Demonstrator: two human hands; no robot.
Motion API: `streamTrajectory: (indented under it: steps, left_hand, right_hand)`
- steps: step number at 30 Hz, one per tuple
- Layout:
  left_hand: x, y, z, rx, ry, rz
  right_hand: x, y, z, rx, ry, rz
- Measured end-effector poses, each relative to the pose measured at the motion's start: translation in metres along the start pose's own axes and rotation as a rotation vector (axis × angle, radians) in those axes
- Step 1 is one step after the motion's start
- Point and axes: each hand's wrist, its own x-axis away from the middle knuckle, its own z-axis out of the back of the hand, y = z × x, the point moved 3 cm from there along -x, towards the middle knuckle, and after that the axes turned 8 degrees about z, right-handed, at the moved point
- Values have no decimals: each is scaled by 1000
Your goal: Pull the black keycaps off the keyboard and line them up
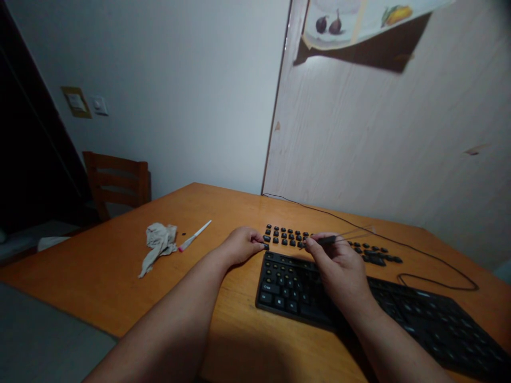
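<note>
My left hand (241, 246) rests on the table with thumb and fingertips pinched at a small black keycap (266, 247), at the left end of the loose keycaps (283, 236) laid out in rows. My right hand (339, 260) is above the black keyboard (315, 318), its fingers closed round the dark handle of a wire keycap puller (329, 240). The puller's thin wires stick out to the right, away from the rows. Round switch stems show bare on the keyboard's upper left part, while its lower left keys are in place. My right forearm hides part of the keyboard.
A crumpled grey cloth (159, 239) and a white brush-like tool (196, 235) with a pink end lie on the left. More keycaps (374, 257) are scattered behind the right hand. A black cable (339, 211) runs along the back. A wooden chair (117, 181) stands beyond.
</note>
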Motion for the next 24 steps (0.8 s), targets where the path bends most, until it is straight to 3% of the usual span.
streamTrajectory:
  steps: [12, 24]
  left_hand:
    - [3, 7, 2, -131, 30, -48]
    - [5, 6, 2, -75, 66, 4]
  right_hand:
    - [-1, -3, 1, 30, 9, 19]
    - [0, -4, 1, 1, -9, -6]
